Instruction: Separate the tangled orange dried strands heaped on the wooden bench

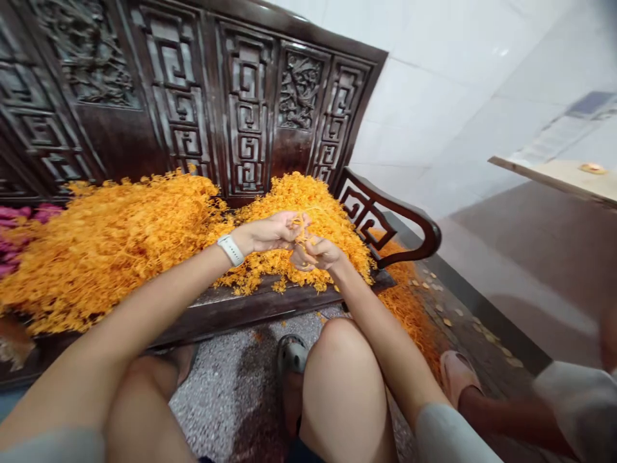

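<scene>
My left hand [272,233], with a white watch band on its wrist, pinches a thin orange strand [301,225] in front of me. Close against it, my right hand [318,253] has its fingers closed on the same strand. The fingers partly cover the strand, and its exact shape is hard to make out. Behind and below both hands lies a pile of frilly orange pieces [337,225] on the seat of a dark carved wooden bench [207,315]. A larger heap of like orange pieces [130,238] spreads to the left.
Magenta pieces [14,225] lie at the far left of the bench. The curved armrest [424,231] rises on the right, with orange strands [409,321] on the floor beyond. Another person's foot [460,373] is at right. A wooden ledge [554,177] juts out at the wall.
</scene>
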The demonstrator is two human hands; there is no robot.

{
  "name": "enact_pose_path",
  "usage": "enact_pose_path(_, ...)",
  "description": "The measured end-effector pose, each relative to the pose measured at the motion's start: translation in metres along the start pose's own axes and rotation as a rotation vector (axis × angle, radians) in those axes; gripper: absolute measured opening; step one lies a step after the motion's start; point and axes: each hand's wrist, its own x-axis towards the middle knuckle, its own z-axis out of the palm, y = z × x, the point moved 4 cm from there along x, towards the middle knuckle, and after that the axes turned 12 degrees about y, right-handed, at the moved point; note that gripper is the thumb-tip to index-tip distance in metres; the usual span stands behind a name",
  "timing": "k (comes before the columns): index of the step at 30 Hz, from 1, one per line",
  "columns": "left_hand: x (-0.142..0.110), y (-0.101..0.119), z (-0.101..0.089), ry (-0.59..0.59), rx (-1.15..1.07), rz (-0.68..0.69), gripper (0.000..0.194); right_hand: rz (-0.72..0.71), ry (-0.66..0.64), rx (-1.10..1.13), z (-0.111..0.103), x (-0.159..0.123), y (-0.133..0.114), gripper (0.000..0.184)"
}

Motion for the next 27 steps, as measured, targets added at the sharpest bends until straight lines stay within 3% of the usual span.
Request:
enact_pose_path(3, 0.000, 0.006, -0.011, 0.031, 0.025, -0.013, 0.036, 0.005, 0.062, 0.001, 0.005, 0.002, -0.007, 0.071)
enact_pose_path(5, -0.004, 0.010, -0.015, 0.050, 0.013, -0.010, 0.037, -0.002, 0.038, 0.022, 0.012, 0.004, -0.009, 0.069)
enact_pose_path(8, -0.019, 0.010, -0.005, -0.047, -0.088, -0.022, 0.039, -0.086, -0.028, 0.115, 0.012, 0.002, -0.012, 0.069)
enact_pose_path(9, -0.026, 0.008, 0.002, -0.118, -0.120, -0.040, 0.040, -0.169, 0.008, 0.178, 0.007, 0.000, -0.016, 0.070)
enact_pose_path(11, -0.040, 0.005, 0.017, -0.245, -0.153, -0.078, 0.040, -0.397, 0.201, 0.327, -0.012, -0.006, -0.026, 0.072)
enact_pose_path(13, -0.049, 0.004, 0.024, -0.250, -0.160, -0.075, 0.039, -0.519, 0.421, 0.412, -0.028, -0.012, -0.030, 0.069)
enact_pose_path(15, -0.048, 0.008, 0.017, -0.112, -0.188, -0.008, 0.039, -0.411, 0.541, 0.372, -0.035, -0.008, -0.023, 0.059)
enact_pose_path(18, -0.043, 0.020, -0.010, 0.217, -0.258, 0.109, 0.037, -0.130, 0.759, 0.098, -0.040, 0.004, -0.002, 0.028)
enact_pose_path(19, -0.043, 0.026, -0.021, 0.315, -0.279, 0.140, 0.036, -0.067, 0.855, -0.046, -0.042, 0.006, 0.003, 0.035)
enact_pose_path(21, -0.044, 0.038, -0.038, 0.452, -0.317, 0.207, 0.034, -0.005, 0.972, -0.333, -0.042, 0.008, 0.006, 0.067)
enact_pose_path(22, -0.045, 0.044, -0.044, 0.495, -0.334, 0.244, 0.034, -0.012, 0.966, -0.440, -0.038, 0.010, 0.004, 0.074)
enact_pose_path(24, -0.048, 0.055, -0.052, 0.552, -0.362, 0.307, 0.034, -0.088, 0.848, -0.514, -0.023, 0.015, -0.004, 0.064)
enact_pose_path(27, -0.048, 0.063, -0.053, 0.633, -0.406, 0.368, 0.035, -0.197, 0.592, -0.388, 0.015, 0.026, -0.018, 0.046)
